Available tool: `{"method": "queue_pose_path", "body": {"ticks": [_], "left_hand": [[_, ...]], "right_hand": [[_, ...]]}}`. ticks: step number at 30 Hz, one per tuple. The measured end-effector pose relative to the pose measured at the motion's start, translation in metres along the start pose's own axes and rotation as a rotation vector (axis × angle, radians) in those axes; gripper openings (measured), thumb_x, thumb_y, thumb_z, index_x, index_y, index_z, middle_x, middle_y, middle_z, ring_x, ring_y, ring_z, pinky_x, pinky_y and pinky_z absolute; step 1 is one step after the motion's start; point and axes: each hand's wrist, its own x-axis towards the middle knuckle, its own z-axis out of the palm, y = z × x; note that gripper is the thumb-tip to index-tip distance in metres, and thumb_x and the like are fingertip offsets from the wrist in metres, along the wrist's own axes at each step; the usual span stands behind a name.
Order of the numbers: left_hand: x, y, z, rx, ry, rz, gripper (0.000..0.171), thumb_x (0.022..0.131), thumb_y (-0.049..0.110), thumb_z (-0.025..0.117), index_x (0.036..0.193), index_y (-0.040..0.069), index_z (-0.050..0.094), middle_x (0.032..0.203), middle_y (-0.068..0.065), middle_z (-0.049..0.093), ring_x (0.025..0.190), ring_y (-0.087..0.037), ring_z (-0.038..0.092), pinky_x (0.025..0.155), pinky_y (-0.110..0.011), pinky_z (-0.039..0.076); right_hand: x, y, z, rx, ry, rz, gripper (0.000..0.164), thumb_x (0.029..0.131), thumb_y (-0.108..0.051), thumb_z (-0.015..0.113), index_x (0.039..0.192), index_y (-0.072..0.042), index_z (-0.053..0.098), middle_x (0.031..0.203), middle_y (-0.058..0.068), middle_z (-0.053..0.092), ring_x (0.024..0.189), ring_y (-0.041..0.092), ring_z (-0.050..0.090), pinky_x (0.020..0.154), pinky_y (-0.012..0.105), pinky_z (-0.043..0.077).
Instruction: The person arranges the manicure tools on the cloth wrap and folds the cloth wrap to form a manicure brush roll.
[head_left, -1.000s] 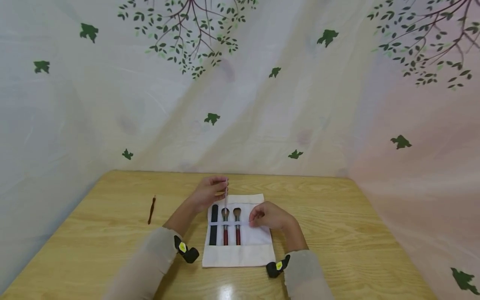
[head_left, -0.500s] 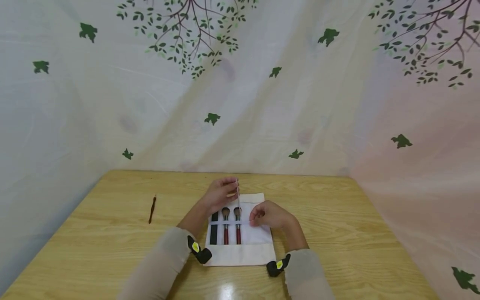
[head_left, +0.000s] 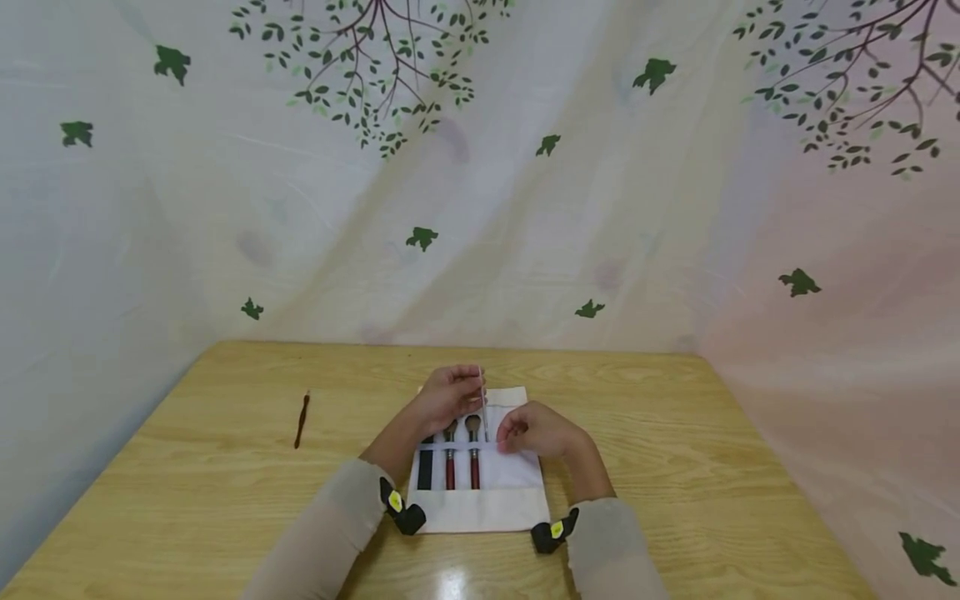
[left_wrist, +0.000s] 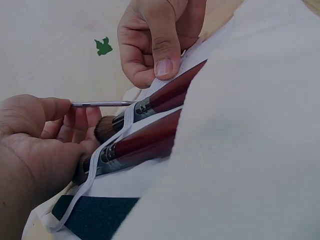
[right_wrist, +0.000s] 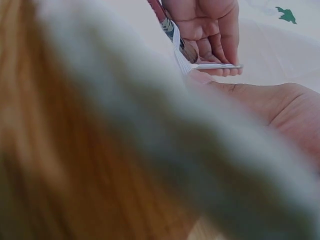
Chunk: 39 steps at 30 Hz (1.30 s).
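My left hand (head_left: 450,398) pinches a thin metal rod-shaped tool with a knurled grip (left_wrist: 102,104), held upright over a white cloth tool roll (head_left: 480,510). Its lower end is at the white elastic band (left_wrist: 129,117); whether it passes under the band I cannot tell. The right hand (head_left: 542,429) pinches that band between thumb and fingers, right of the brushes. Two soft brushes with red handles, one left (head_left: 451,472) and one right (head_left: 475,472), sit under the band, handle ends hidden in the pocket. Left of them a dark flat strip (head_left: 425,468) is tucked in likewise.
A slim brown tool (head_left: 302,421) lies on the wooden table (head_left: 187,500), left of the roll. Behind the table hangs a pale curtain (head_left: 337,250) printed with leaves and birds.
My left hand has carried the metal tool rightward, from above the left brush past the right brush, then lowered it toward the band near the right hand. The right hand stays in place.
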Motion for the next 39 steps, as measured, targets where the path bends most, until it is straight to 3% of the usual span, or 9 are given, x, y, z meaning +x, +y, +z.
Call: {"method": "queue_pose_path", "body": {"ticks": [9,12,17,24,39], "left_hand": [[0.0014,-0.0014,-0.0038,0.03,-0.02,-0.034,0.032,0.102,-0.003,0.057,0.131,-0.015,0.049,0.105,-0.013,0.064,0.082,-0.015,0.067,0.075,-0.029,0.058],[0.003,-0.0024,-0.0049,0.045,-0.031,-0.046,0.032,0.102,-0.003,0.056,0.131,-0.015,0.049,0.106,-0.014,0.064,0.082,-0.017,0.068,0.076,-0.029,0.059],[0.0035,-0.0019,-0.0056,0.09,-0.063,-0.062,0.037,0.103,-0.003,0.055,0.136,-0.015,0.047,0.106,-0.013,0.064,0.084,-0.017,0.067,0.078,-0.029,0.058],[0.0025,0.001,-0.0065,0.118,-0.083,-0.072,0.039,0.102,-0.005,0.056,0.139,-0.009,0.044,0.101,-0.013,0.065,0.082,-0.018,0.067,0.077,-0.031,0.059],[-0.0035,0.0032,-0.0017,0.267,-0.09,-0.033,0.039,0.1,0.0,0.063,0.135,-0.01,0.049,0.098,-0.012,0.066,0.079,-0.016,0.068,0.076,-0.029,0.058]], "right_hand": [[0.0016,0.0024,-0.0002,-0.003,0.0,0.0,0.011,0.092,-0.009,0.077,0.093,0.0,0.073,0.081,-0.002,0.066,0.075,0.013,0.055,0.071,0.031,0.047],[0.001,0.0022,0.0002,0.019,0.006,-0.002,0.005,0.092,-0.004,0.075,0.088,-0.005,0.072,0.08,-0.002,0.066,0.074,0.013,0.055,0.07,0.03,0.046],[-0.001,-0.0005,0.0002,0.058,0.014,-0.013,0.021,0.091,0.004,0.072,0.081,-0.014,0.071,0.078,-0.001,0.065,0.071,0.013,0.055,0.067,0.028,0.046],[-0.0017,-0.0021,-0.0002,0.059,0.015,-0.017,0.008,0.09,0.003,0.073,0.086,-0.005,0.071,0.08,0.003,0.067,0.072,0.014,0.055,0.068,0.03,0.046],[-0.0012,-0.0034,-0.0002,0.054,0.011,-0.003,0.009,0.091,0.002,0.073,0.086,-0.005,0.072,0.079,0.001,0.065,0.072,0.014,0.054,0.069,0.03,0.045]]}}
